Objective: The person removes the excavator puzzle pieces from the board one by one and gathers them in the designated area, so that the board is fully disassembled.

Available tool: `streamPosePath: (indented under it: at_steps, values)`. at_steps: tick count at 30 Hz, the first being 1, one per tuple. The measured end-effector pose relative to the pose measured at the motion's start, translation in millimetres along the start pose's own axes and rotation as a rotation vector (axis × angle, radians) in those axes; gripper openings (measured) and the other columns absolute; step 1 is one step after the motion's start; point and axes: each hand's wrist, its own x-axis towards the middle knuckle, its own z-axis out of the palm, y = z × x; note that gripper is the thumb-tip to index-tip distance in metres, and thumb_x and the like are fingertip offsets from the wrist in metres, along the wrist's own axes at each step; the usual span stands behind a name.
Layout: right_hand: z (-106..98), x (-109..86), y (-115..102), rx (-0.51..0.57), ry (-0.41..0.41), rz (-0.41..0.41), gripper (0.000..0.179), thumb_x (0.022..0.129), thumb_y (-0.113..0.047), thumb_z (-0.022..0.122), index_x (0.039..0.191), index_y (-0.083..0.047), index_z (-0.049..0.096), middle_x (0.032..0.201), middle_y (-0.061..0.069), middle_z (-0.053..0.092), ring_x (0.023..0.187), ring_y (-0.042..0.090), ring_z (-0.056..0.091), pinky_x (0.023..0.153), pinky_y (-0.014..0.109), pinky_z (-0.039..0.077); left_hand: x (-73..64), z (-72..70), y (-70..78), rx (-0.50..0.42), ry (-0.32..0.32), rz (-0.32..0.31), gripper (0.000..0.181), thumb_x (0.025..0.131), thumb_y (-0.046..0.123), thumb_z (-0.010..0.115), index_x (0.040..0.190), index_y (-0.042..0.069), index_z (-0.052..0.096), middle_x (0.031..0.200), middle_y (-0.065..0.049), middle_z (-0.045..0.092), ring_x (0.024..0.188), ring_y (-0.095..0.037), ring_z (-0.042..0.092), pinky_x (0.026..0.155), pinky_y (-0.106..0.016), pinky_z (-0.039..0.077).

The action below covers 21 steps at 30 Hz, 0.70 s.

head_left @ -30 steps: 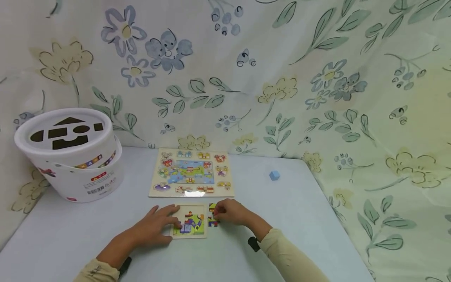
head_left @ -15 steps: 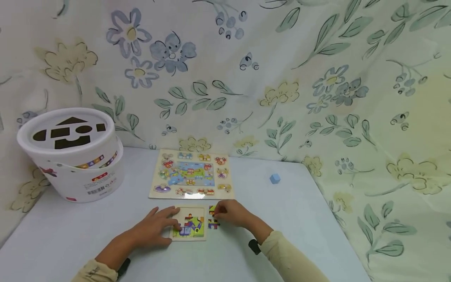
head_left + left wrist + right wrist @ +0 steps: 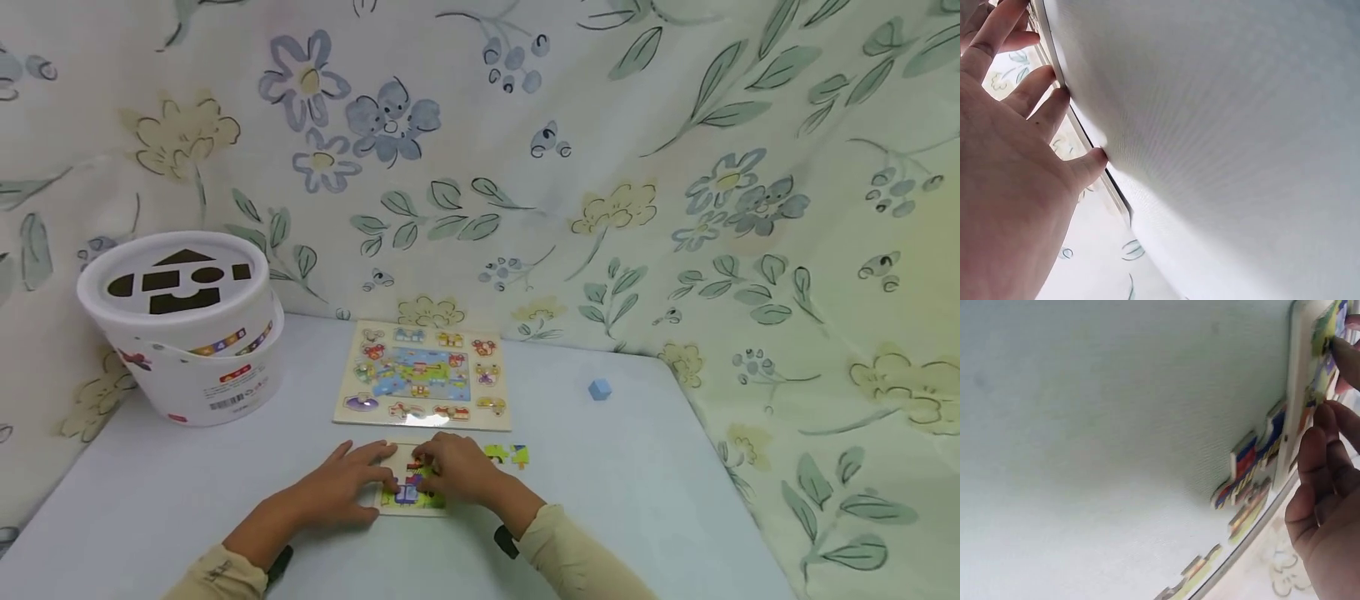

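A small square jigsaw tray (image 3: 394, 460) with a pale wooden border and a colourful, partly filled picture lies in front of the person. The left hand (image 3: 333, 492) rests along its left side, fingers spread, fingertips touching the border and the picture. Over the tray's right part, the right hand (image 3: 467, 473) has thumb and fingertips bent down on the picture, appearing to pinch a jigsaw piece mostly hidden by the fingers. Loose jigsaw pieces (image 3: 520, 456) lie right of the right hand. A red-and-blue piece (image 3: 1246, 459) beside the tray shows in the right wrist view.
Behind the tray lies a larger wooden picture board (image 3: 347, 398) with vehicle shapes. A white lidded bucket (image 3: 202, 367) with cut-out holes stands at the back left. A blue cube (image 3: 600, 389) sits to the right. Floral cloth (image 3: 480, 275) hangs behind the table.
The right hand has moved left from the loose pieces onto the tray, uncovering pieces farther right. The left hand keeps its place on the tray. The head view has shifted slightly.
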Motion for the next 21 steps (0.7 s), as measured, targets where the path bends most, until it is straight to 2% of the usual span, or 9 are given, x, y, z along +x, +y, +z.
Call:
streamPosePath:
  at_steps: [3,10,14,21]
  values:
    - [-2.6,0.2,-3.3,-0.035,0.000,0.003,0.037,0.084,-0.037,0.075,0.117,-0.021,0.069,0.096,-0.012,0.061,0.082,0.000,0.050,0.073,0.019,0.045,0.6,0.4,1.1,0.007,0.001,0.000,0.025,0.079,0.025,0.076,0.100,0.034,0.067,0.150,-0.012,0.042,0.143,-0.038,0.029,0.109,-0.074,0.010]
    - [-9.8,6.8,-6.4,0.039,-0.071,0.070,0.035,0.080,-0.035,0.079,0.109,-0.019,0.067,0.098,-0.011,0.060,0.087,0.002,0.053,0.083,0.022,0.048,1.8,-1.3,1.5,0.007,0.004,-0.003,0.025,0.077,0.022,0.076,0.099,0.032,0.068,0.149,-0.013,0.042,0.142,-0.038,0.029,0.109,-0.074,0.010]
    - [-8.0,9.6,-4.1,0.092,-0.079,0.101,0.033,0.078,-0.034,0.081,0.104,-0.021,0.064,0.094,-0.013,0.059,0.083,0.002,0.051,0.081,0.022,0.048,2.3,0.3,1.0,-0.002,-0.004,-0.002,0.025,0.077,0.023,0.076,0.099,0.032,0.068,0.149,-0.013,0.042,0.142,-0.039,0.030,0.109,-0.074,0.010]
    - [-8.0,7.8,-3.9,0.171,-0.057,0.088,0.031,0.079,-0.028,0.081,0.101,-0.024,0.060,0.090,-0.016,0.059,0.081,0.001,0.052,0.080,0.019,0.049,1.3,1.5,0.6,-0.007,-0.014,-0.020,0.026,0.077,0.024,0.075,0.099,0.034,0.068,0.150,-0.011,0.041,0.143,-0.038,0.029,0.110,-0.073,0.008]
